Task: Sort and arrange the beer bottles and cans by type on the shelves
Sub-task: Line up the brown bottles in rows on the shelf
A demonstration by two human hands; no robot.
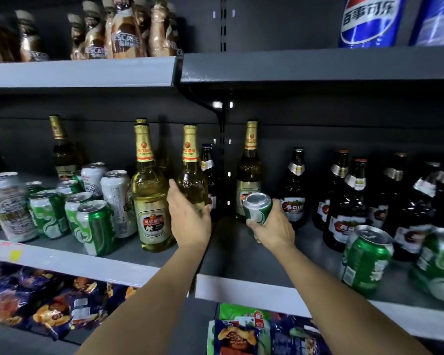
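Head view: my left hand [189, 216] is gripping the lower body of a clear gold-foil beer bottle [192, 175] standing upright on the middle shelf [128, 260]; my right hand [272, 226] is holding a green beer can [257, 209], tilted, just above the right shelf section [241, 254]; hands are apart; brown bottles [344, 201] are standing to the right.

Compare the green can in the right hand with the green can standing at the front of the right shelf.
The held green can is tipped, its silver end facing the camera, off the shelf in the right hand; the standing green can is upright on the right shelf, untouched. The held can's label is partly covered by fingers; the standing can's shows fully. Both are green with silver ends.
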